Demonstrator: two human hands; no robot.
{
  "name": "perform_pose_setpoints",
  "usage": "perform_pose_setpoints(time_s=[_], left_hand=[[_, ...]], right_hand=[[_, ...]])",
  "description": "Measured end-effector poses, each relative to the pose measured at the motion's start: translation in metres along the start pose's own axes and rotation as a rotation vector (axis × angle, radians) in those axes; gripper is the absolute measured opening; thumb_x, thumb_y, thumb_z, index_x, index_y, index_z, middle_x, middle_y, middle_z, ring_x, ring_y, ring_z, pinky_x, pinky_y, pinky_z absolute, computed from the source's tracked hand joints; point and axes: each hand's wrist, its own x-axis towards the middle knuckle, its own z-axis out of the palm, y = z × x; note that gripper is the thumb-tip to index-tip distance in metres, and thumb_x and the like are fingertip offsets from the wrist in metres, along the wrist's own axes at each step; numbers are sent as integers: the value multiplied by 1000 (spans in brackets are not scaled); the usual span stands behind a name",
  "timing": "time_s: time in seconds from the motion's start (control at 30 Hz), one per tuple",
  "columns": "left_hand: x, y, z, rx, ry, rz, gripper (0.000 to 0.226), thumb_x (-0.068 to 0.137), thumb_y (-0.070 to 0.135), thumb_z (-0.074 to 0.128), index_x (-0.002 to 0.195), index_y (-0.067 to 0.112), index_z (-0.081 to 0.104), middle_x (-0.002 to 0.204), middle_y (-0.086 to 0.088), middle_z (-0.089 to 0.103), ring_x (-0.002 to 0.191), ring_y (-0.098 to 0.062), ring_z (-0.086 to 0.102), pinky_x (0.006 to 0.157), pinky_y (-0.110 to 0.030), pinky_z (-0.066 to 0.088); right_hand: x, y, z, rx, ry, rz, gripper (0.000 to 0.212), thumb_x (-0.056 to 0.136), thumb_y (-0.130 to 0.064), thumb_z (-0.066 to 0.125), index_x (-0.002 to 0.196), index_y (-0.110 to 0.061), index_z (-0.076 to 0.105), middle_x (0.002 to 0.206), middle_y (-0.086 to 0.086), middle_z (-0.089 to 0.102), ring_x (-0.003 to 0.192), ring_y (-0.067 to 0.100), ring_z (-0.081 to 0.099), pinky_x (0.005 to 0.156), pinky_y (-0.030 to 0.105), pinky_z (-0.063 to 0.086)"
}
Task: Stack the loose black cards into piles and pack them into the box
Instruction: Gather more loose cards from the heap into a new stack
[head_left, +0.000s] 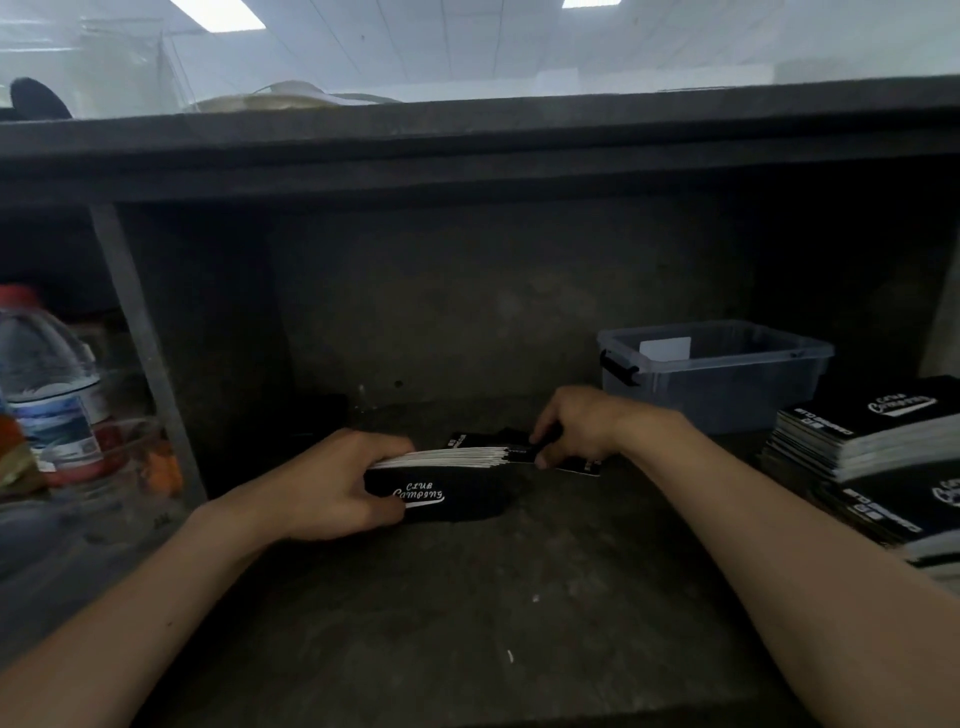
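cards (431, 496): black, white script, white edges; box (727, 374): translucent grey; bottle cap (18, 296): red

I'm seeing a water bottle (49, 384) with a red cap standing far left, beside a grey post (140, 338); ceiling light (218, 13) glowing above the dark shelf (467, 156).

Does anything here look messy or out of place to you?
Mostly the piles of black cards at the right edge: they slump and fan out instead of sitting square. The stack in the left hand is splayed too, white edges showing, while the right hand pinches a loose card beside it.
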Motion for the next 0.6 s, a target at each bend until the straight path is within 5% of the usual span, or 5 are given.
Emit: perform_pose_setpoints(time_s=[0.2,0.33,0.47,0.53,0.6], left_hand=[[0,1,5,-76,48,66,31,80,9,75,106,23,70,88,11,73,76,-3,69,66,-15,50],[3,-1,7,-87,112,81,41,80,4,79,114,24,68,102,13,71,91,-1,69,77,-16,53],[5,-8,10,-23,152,119,66,77,21,80,137,36,58,148,11,39,138,3,41,107,-15,43],[4,-7,11,-37,187,92,80,74,30,80,144,44,46,157,12,24,148,2,25,115,-19,36],[4,-4,12,-90,199,80,85,74,30,79,147,44,39,154,10,32,145,0,34,117,-26,38]], right_hand=[[0,2,2,-105,134,-117,28,86,-37,68,110,-26,71,106,-4,69,96,14,63,84,30,52],[2,13,-3,95,221,-124,23,100,-22,48,101,-24,71,101,0,69,97,19,63,86,29,48],[-10,7,-7,297,114,-183,26,101,-25,50,121,-26,67,117,-10,68,108,7,61,98,25,44],[-14,1,-8,319,24,-202,25,99,-29,53,120,-32,67,116,-14,69,107,3,62,100,25,44],[-17,-7,-8,378,-38,-200,25,98,-31,54,118,-34,68,115,-16,69,108,2,61,100,26,43]])
